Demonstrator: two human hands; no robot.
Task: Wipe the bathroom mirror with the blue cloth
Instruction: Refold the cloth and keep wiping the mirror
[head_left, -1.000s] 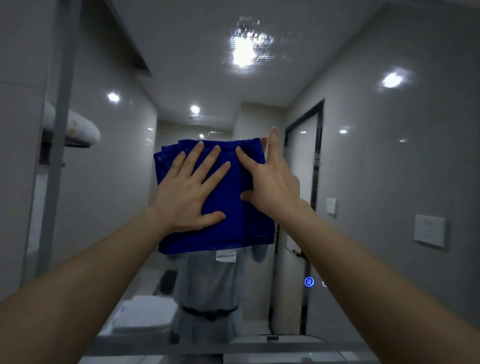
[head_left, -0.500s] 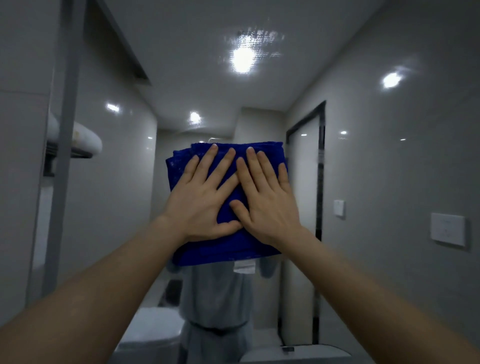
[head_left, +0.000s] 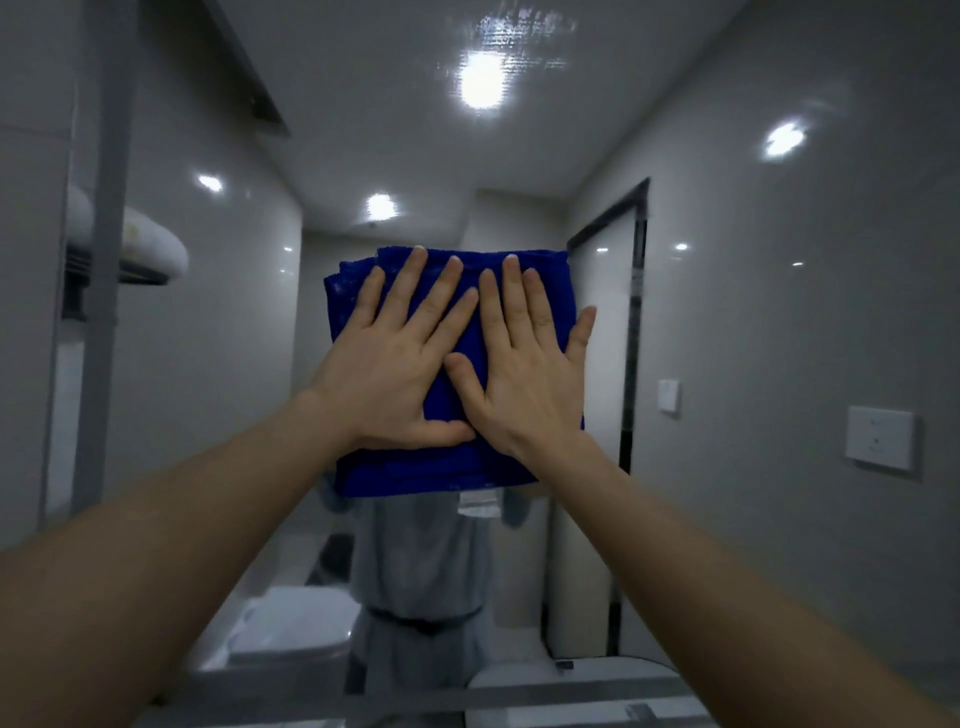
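Dim, soft-focus; ceiling lamp glare.

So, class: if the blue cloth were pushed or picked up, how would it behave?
Folded in soft layers, the blue cloth probably flops when lifted. Pressed flat by the left hand and right hand, it likely slides easily over the smooth mirror.
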